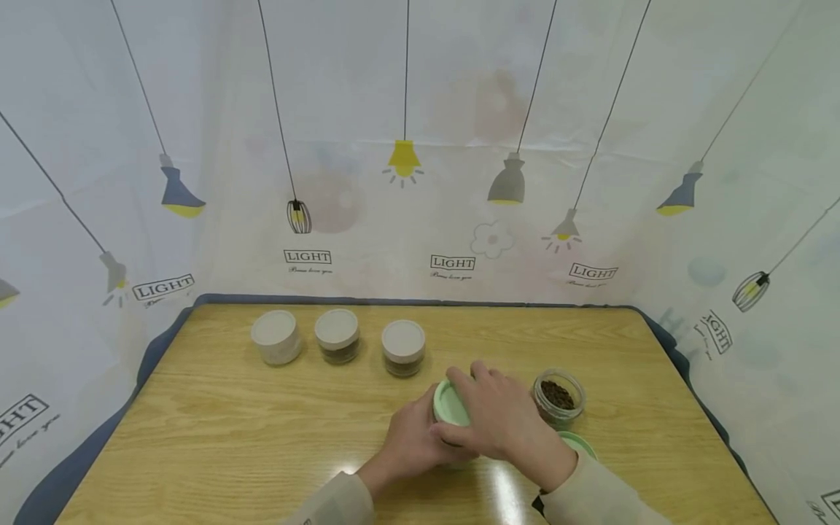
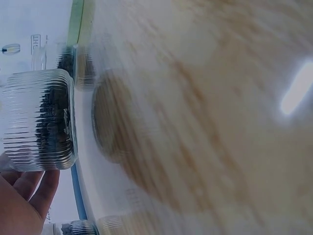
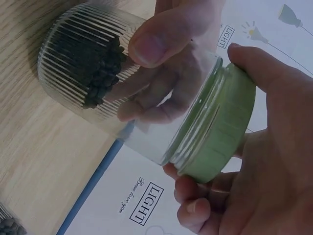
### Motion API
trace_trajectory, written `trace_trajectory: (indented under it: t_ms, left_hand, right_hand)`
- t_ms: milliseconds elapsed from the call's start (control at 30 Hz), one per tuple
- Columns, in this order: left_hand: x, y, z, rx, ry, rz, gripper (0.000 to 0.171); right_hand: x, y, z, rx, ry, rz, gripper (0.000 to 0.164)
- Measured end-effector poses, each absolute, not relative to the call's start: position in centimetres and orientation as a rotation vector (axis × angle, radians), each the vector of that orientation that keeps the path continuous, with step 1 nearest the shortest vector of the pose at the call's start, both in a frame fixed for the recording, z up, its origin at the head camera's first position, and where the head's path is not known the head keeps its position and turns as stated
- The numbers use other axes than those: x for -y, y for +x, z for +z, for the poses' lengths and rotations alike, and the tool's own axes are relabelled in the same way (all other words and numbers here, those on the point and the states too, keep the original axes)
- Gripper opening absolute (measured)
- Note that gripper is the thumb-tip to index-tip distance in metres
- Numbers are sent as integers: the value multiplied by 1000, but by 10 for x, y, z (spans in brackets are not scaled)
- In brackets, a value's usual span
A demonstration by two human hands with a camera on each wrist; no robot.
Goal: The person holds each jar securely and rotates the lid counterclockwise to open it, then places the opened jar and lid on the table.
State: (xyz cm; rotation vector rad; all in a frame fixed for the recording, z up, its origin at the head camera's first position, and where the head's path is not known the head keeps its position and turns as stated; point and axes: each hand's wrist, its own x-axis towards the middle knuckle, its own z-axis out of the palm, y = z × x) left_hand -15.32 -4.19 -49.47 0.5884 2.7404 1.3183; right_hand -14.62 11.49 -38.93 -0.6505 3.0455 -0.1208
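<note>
1 jar [image 3: 108,73] sits in the left grip [image 1: 412,439]; the right grip [image 1: 502,415] holds its green lid [image 3: 222,127].

A light, yellowish tabletop [image 1: 236,430] with visible wood grain, its far and side edges bordered in dark blue. Near the far edge, left of centre, three upright jars with white lids stand apart in a row: a whitish left jar [image 1: 276,337], a middle jar [image 1: 337,337] and a right jar [image 1: 403,349], the last two with brownish contents. Farther right sits an open glass jar [image 1: 558,398] of dark brown bits; just nearer, a green lid [image 1: 581,442], partly hidden by a sleeve [image 1: 593,488].
</note>
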Motion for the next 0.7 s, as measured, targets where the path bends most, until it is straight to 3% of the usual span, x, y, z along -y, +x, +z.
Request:
trace_trajectory:
  t_ms: [233,700]
  left_hand:
    - [43,-153,-496,-2788,597,1268,92]
    - [43,-155,-498,-2781,625,1286,94]
  right_hand:
    - [-119,-149,-387,-2970,-757,-226,66]
    - [-123,-150,-385,-2930,-888,-275,65]
